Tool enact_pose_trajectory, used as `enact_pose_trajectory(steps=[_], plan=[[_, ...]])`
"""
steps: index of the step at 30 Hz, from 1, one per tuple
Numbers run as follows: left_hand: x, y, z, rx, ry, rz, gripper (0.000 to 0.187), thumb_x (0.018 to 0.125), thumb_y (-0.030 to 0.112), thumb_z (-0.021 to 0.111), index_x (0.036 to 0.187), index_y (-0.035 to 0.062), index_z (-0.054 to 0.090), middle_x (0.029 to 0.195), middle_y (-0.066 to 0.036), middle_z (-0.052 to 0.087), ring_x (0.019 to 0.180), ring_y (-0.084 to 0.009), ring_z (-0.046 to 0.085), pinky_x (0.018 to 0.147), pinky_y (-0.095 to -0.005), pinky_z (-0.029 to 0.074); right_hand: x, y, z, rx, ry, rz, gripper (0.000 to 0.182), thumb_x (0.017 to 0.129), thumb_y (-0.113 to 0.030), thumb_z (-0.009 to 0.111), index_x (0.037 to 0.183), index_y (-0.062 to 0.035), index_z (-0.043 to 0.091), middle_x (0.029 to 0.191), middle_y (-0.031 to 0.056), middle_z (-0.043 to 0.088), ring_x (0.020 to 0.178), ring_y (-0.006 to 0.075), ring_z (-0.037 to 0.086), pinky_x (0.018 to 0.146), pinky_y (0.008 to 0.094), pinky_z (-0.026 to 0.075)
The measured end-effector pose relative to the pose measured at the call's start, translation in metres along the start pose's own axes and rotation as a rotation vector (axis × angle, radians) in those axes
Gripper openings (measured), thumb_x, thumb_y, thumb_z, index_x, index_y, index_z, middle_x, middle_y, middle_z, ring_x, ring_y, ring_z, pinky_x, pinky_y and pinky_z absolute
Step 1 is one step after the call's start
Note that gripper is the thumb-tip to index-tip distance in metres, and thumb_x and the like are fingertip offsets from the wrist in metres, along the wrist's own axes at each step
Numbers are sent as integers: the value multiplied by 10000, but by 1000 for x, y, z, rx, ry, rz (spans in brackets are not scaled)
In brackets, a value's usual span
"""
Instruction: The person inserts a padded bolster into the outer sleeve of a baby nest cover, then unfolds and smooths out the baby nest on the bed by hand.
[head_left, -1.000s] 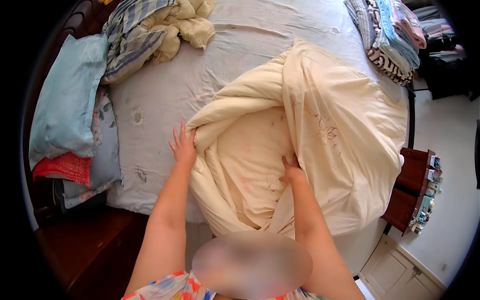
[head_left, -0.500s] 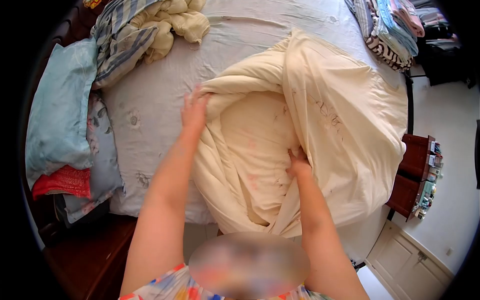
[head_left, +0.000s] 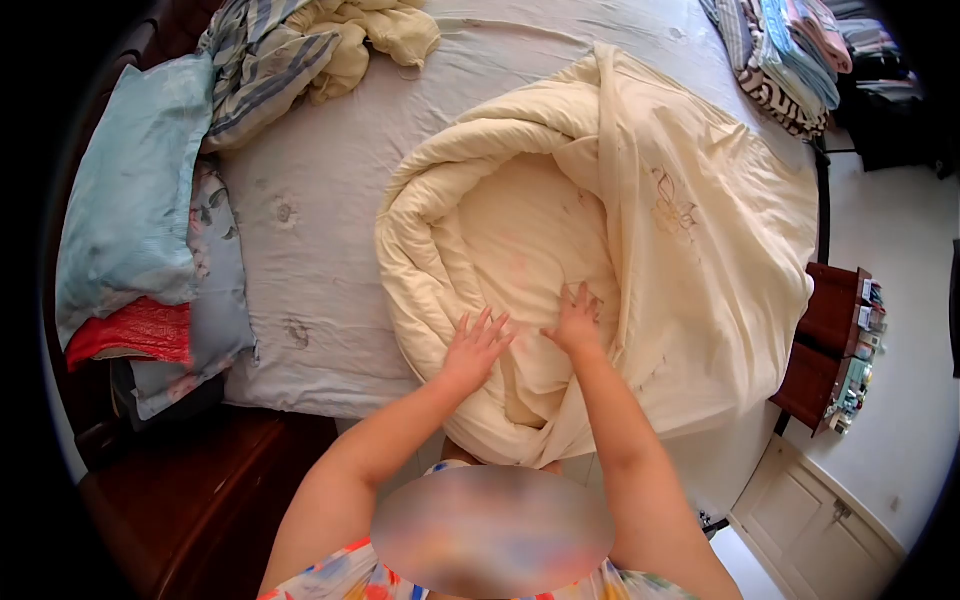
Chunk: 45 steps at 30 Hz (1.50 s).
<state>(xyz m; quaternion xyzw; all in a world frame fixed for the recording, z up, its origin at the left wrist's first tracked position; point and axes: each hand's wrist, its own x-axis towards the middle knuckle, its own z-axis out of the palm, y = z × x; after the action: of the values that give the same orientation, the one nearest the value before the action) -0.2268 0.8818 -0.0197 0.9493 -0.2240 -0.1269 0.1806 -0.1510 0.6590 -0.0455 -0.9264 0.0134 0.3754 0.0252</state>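
Note:
A cream quilt cover with stitched flowers lies on the bed. Its edge is bunched into a thick padded ring around a flat, sunken middle. My left hand rests with fingers spread on the ring's inner left side, near the front. Just to its right, my right hand is on the sunken middle, fingers apart, close to the fold where the smooth part of the cover begins. Neither hand grips the fabric. Whatever padding is inside the cover is hidden.
A pale flowered sheet covers the bed. At the left are a light blue pillow and a red cloth. A striped bundle lies behind. Folded clothes are stacked at the far right. A dark wooden bedside cabinet stands front left.
My left hand has left the ring's outer left edge and come towards me and right, onto its inner side. My right hand has shifted slightly left, its fingers now fully visible.

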Motion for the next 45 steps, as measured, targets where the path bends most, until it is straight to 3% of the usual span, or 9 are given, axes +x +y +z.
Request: enact_pose_trajectory(steps=[8, 17, 22, 24, 28, 35, 39, 40, 45], plan=[[-60, -69, 7, 62, 63, -54, 167, 691, 76, 584, 846, 120, 626, 968, -52, 538, 1019, -290, 488, 1026, -466, 339, -28, 4, 21, -191, -94, -48, 1110, 620, -384, 829, 1493, -324, 146, 1575, 73, 12, 1404, 427, 128, 1004, 602, 362], [-134, -85, -24, 98, 119, -699, 123, 740, 97, 574, 853, 120, 617, 987, -61, 538, 1012, -281, 501, 898, -410, 413, -39, 48, 52, -110, -54, -185, 1066, 692, -386, 772, 1507, -269, 96, 1575, 75, -34, 1405, 445, 94, 1084, 543, 297], [-95, 14, -12, -82, 191, -925, 371, 796, 189, 671, 1162, 171, 612, 1177, -129, 436, 1075, -329, 472, 935, -412, 431, -68, 38, 71, -63, 70, -405, 869, 748, -341, 721, 1470, -224, 253, 1531, 123, 183, 1388, 380, 211, 1074, 575, 270], [-99, 44, 6, -144, 243, -948, 548, 761, 224, 725, 1272, 175, 534, 1241, -182, 398, 1130, -371, 449, 976, -426, 405, -88, 31, 96, 3, 208, -587, 697, 774, -357, 692, 1385, -182, 406, 1439, 130, 372, 1336, 310, 340, 1058, 612, 249], [-130, 75, 55, -81, 303, -946, 803, 723, 264, 772, 1421, 233, 376, 1314, -230, 347, 1180, -400, 422, 1012, -427, 381, -134, 15, 130, 14, 131, -789, 592, 790, -409, 664, 1305, -166, 503, 1355, 96, 474, 1278, 265, 424, 1072, 605, 223], [-143, 92, 84, -115, -177, -884, 895, 755, 428, 718, 1485, 337, 208, 1219, -238, 459, 1063, -394, 488, 917, -439, 427, -196, -5, 152, 12, -89, -869, 494, 755, -424, 693, 1172, -174, 605, 1047, 52, 601, 1079, 232, 554, 1089, 585, 214], [-133, 44, 120, -14, -129, -785, 600, 741, 471, 708, 1245, 206, 519, 922, -178, 614, 901, -343, 576, 841, -426, 459, -211, -11, 160, 16, -44, -870, 422, 730, -373, 712, 1087, -166, 627, 947, 47, 591, 1026, 235, 565, 1072, 555, 256], [-128, 39, 107, -134, 16, -765, 369, 733, 401, 739, 979, 155, 614, 863, -152, 618, 843, -316, 594, 723, -409, 492, -214, -11, 163, 32, -12, -874, 396, 721, -352, 716, 1059, -163, 633, 920, 46, 587, 1012, 236, 566, 1063, 543, 275], [-160, 8, 58, -953, 138, -937, 248, 709, 135, 681, 624, 99, 452, 617, -28, 491, 608, -219, 477, 588, -345, 396, -230, -1, 175, 105, 79, -889, 250, 666, -232, 708, 887, -148, 625, 853, 39, 584, 930, 243, 560, 975, 465, 357]])
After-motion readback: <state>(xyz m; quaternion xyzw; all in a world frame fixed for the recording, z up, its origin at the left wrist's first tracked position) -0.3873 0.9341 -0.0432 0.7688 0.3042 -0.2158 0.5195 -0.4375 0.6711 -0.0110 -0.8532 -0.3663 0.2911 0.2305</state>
